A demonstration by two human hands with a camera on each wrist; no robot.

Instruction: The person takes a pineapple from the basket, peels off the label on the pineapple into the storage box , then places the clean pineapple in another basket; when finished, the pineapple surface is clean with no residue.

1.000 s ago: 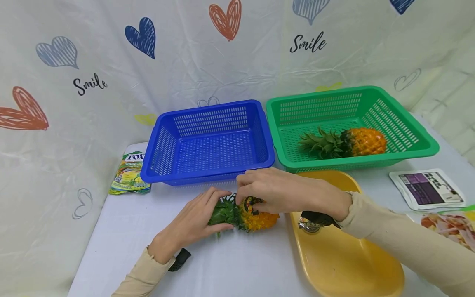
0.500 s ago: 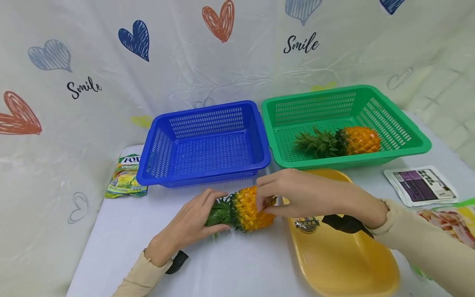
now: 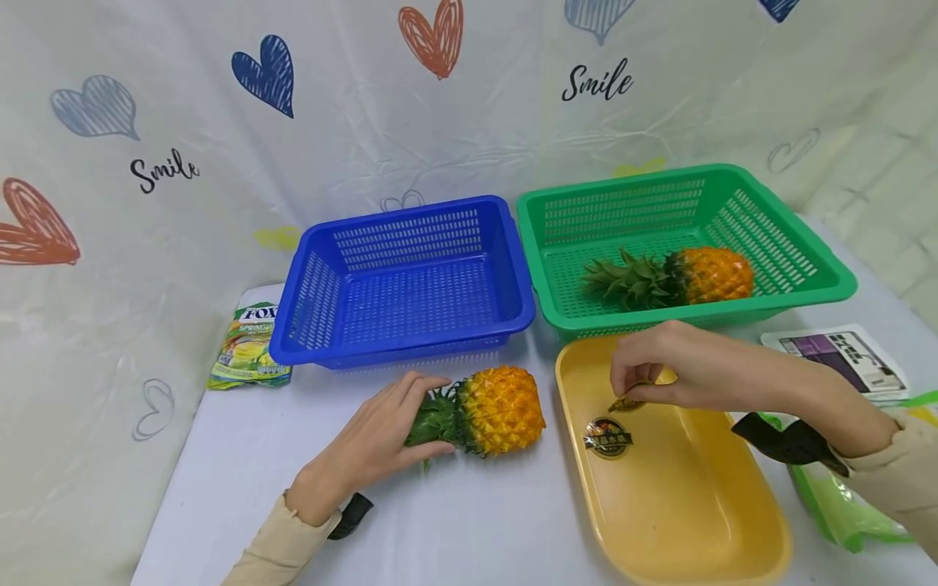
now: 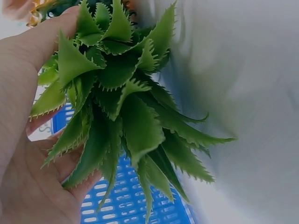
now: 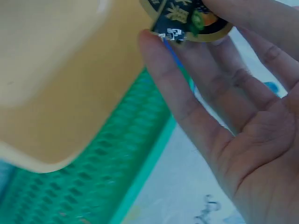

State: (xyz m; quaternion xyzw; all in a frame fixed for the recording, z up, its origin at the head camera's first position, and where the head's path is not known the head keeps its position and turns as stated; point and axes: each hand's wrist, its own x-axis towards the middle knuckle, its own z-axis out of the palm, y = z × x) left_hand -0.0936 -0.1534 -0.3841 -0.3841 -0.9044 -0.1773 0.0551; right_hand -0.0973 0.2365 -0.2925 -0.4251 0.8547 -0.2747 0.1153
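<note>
A pineapple (image 3: pixel 506 409) lies on its side on the white table. My left hand (image 3: pixel 375 431) grips it around its green leafy crown (image 4: pixel 121 102), thumb on the near side and fingers on the far side. Over the yellow tray (image 3: pixel 681 505) my right hand (image 3: pixel 677 370) pinches a round black-and-gold sticker (image 5: pixel 201 28) between thumb and fingertips. Another round sticker (image 3: pixel 608 439) lies flat inside the tray, just left of and below the held one. No sticker shows on the upper side of the pineapple.
Behind the pineapple stands a blue basket (image 3: pixel 406 340). A green basket (image 3: pixel 703 313) to its right holds a second pineapple (image 3: pixel 714 275). Seed-like packet (image 3: pixel 252 346) lies at the left; a purple-and-white packet (image 3: pixel 843 358) and a green plastic bag (image 3: pixel 843 505) lie at the right.
My right hand has drawn away from the pineapple, pulling the sticker off it, and has moved right over the tray. The left hand keeps its grip on the crown.
</note>
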